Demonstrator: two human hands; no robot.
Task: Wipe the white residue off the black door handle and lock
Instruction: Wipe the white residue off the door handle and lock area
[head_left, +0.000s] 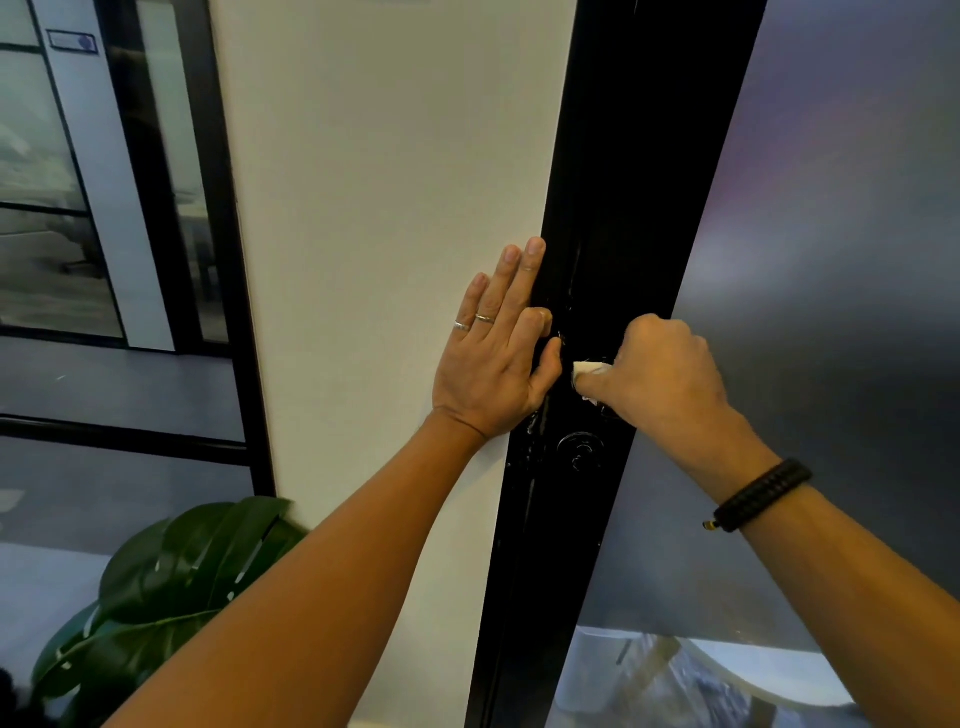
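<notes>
A black door frame (623, 182) runs up the middle of the head view. Its round black lock (581, 451) shows below my hands, with white smears (532, 423) on the frame to its left. My right hand (660, 371) is closed on a small white cloth (589, 370) and presses it against the frame where the handle is, so the handle itself is hidden. My left hand (498, 348) lies flat on the white wall, fingers spread, its thumb and forefinger touching the frame's edge.
A white wall panel (384, 208) stands left of the frame and a frosted glass door pane (831, 260) right of it. A large green plant (171, 587) sits at the lower left. Black-framed glass partitions (78, 182) fill the far left.
</notes>
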